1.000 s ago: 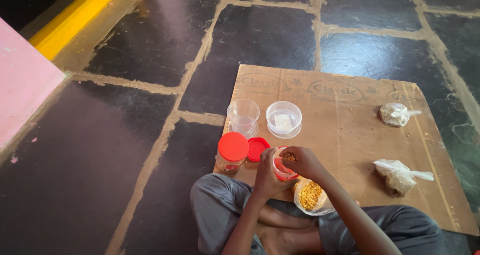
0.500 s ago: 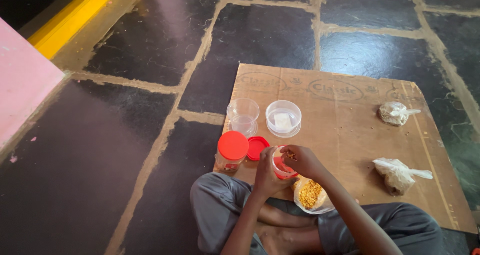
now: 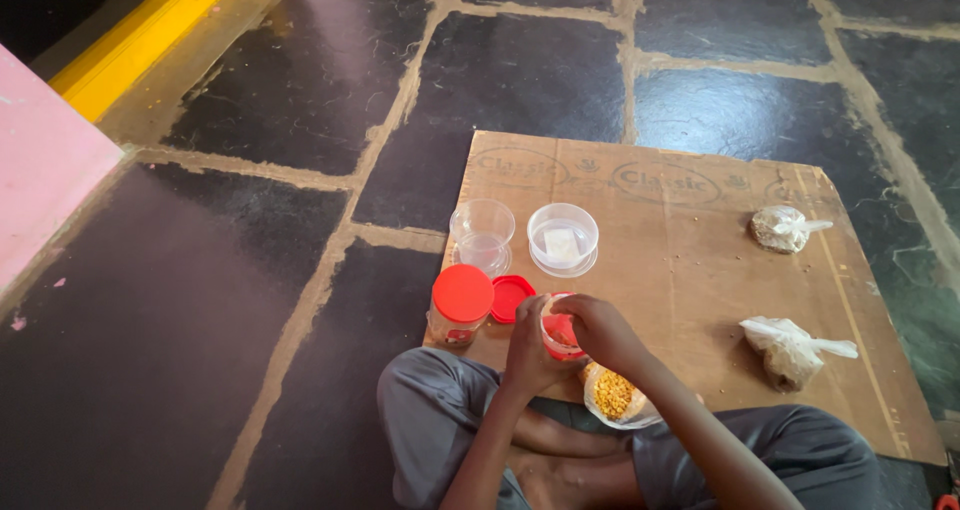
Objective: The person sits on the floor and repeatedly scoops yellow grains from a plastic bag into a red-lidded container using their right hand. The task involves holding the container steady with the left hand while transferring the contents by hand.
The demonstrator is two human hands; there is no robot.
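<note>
My left hand (image 3: 527, 351) grips a small clear jar (image 3: 558, 334) that stands on a red lid over the near edge of the cardboard sheet (image 3: 690, 260). My right hand (image 3: 598, 328) hovers over the jar's mouth with fingers pinched; what it holds is hidden. Just below lies an open plastic bag of yellow lentils (image 3: 612, 395) by my knees. Left of the jar stand a closed red-lidded jar (image 3: 461, 303) and a loose red lid (image 3: 511, 298).
Two empty clear jars (image 3: 483, 235) (image 3: 563, 238) stand further back on the cardboard. Two tied bags of grain (image 3: 783, 227) (image 3: 790, 348) lie at its right side. Dark stone floor surrounds it; a pink wall (image 3: 45, 170) and a yellow strip (image 3: 140, 40) lie at left.
My hands and the small jar have barely moved; the view has shifted slightly. The right hand stays over the jar's mouth.
</note>
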